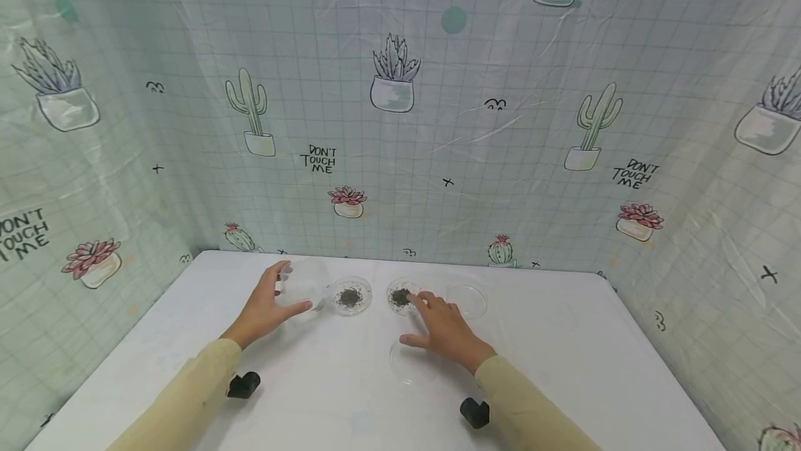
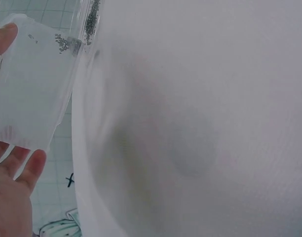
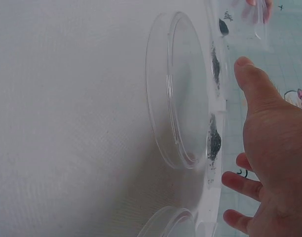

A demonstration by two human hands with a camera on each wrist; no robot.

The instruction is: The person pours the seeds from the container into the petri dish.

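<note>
My left hand [image 1: 265, 308] grips a clear see-through container [image 2: 32, 89] between thumb and fingers at the table's back left. Dark bits [image 2: 64, 43] show at the end of it nearest the dishes. Just right of it lies a clear round dish [image 1: 334, 307] with a small heap of dark flakes [image 1: 350, 297]. Beside that is a second round dish [image 1: 391, 303] with a similar dark heap [image 1: 398, 297]. My right hand [image 1: 447, 331] reaches over this one, fingers spread and nothing held; its fingertips overlap the dish's right edge in the head view.
One clear round dish [image 3: 161, 89] without flakes lies below the right thumb. Another clear round piece [image 1: 466, 300] sits right of the right hand. A cactus-print curtain [image 1: 407, 145] stands behind the white table [image 1: 551, 367]. Black mounts [image 1: 243, 386] are near both wrists.
</note>
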